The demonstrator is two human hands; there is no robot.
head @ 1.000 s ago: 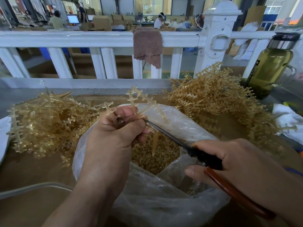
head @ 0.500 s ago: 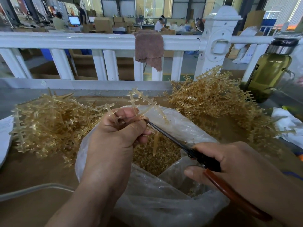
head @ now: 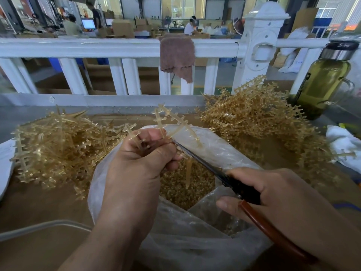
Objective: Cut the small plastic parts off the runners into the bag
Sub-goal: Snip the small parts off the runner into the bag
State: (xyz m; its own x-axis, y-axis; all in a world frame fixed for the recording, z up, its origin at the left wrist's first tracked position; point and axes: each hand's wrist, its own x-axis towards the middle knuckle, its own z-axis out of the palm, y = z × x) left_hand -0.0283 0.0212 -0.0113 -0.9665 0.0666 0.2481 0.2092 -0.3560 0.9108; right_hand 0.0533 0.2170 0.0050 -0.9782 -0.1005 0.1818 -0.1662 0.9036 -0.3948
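Gripping an amber runner (head: 175, 122) over the open bag (head: 214, 153) at frame centre, the left hand (head: 136, 163) is holding it pointing upward, its long branch slanting down-right; the right hand (head: 283, 196) is clasping scissors (head: 201, 160), which are pointing up-left at it.

Factory floor, plastics finishing station. Brown surface (head: 29, 208) heaped with amber moulded runners, left pile (head: 58, 149) and right pile (head: 254, 118). Clear bag (head: 175, 241) full of cut-off small parts (head: 175, 184). Cutters (head: 240, 189) set against runner (head: 175, 122) above it. White railing (head: 78, 47) fences station, brown rag (head: 176, 55) draped over top rail. Beyond: big open hall, stacked cardboard boxes (head: 122, 28), lit monitor (head: 88, 23), seated worker (head: 189, 28) at far bench, tall windows (head: 182, 6) along back wall.
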